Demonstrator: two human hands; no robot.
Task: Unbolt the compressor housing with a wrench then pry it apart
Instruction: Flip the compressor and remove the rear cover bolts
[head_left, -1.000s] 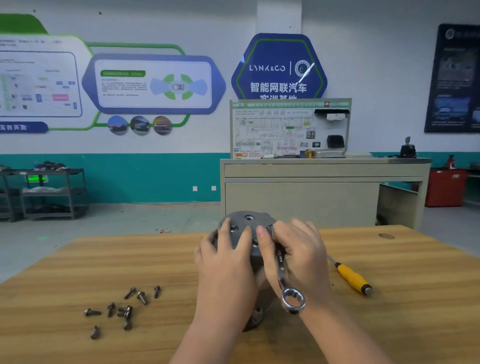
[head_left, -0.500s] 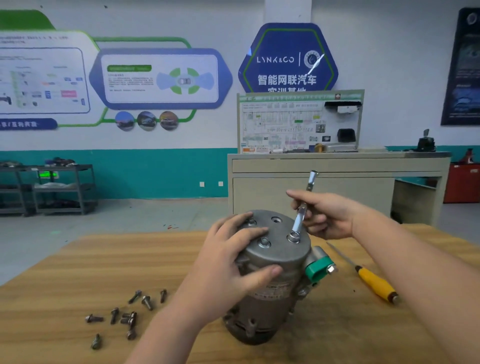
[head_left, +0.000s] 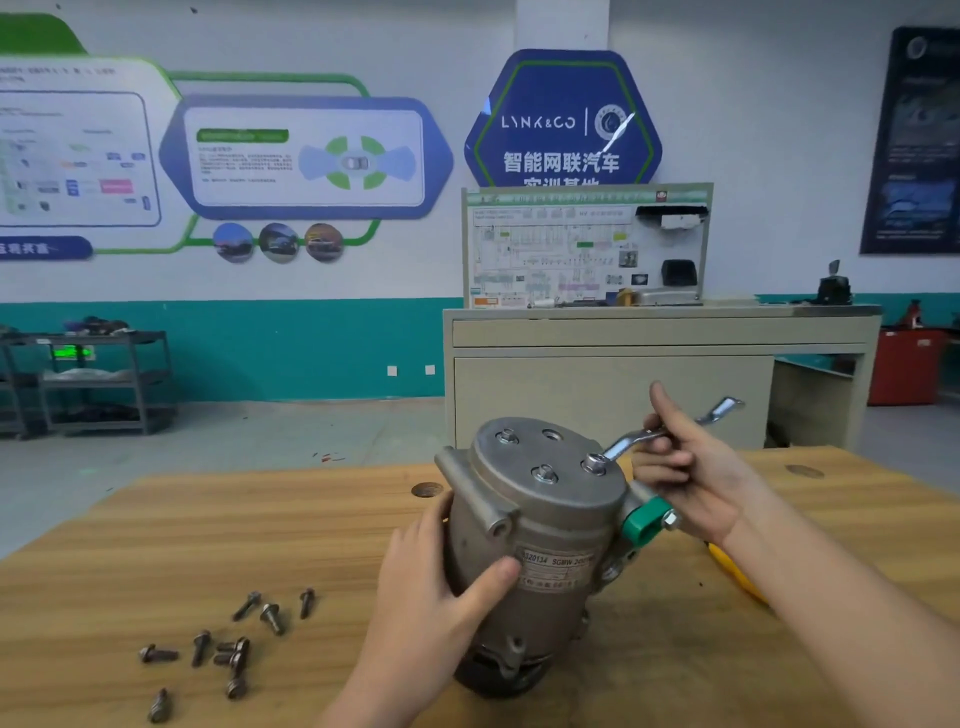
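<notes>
The grey metal compressor (head_left: 540, 525) stands upright on the wooden table (head_left: 156, 545), its round end cover facing up with bolts in it. My left hand (head_left: 441, 577) grips the housing's left side, thumb across the front by the label. My right hand (head_left: 691, 473) holds the shaft of a silver wrench (head_left: 654, 434). The wrench's ring end sits on a bolt (head_left: 595, 462) at the right edge of the cover. A green cap (head_left: 644, 519) sticks out on the compressor's right side.
Several loose bolts (head_left: 228, 644) lie on the table to the left. A yellow-handled screwdriver (head_left: 737, 574) lies to the right, mostly hidden behind my right forearm. A beige cabinet (head_left: 623, 384) with a display board stands beyond the table.
My left hand slid from the top cover down to the housing's side. My right hand swung the wrench handle from near upright down to the right, its ring still on the bolt.
</notes>
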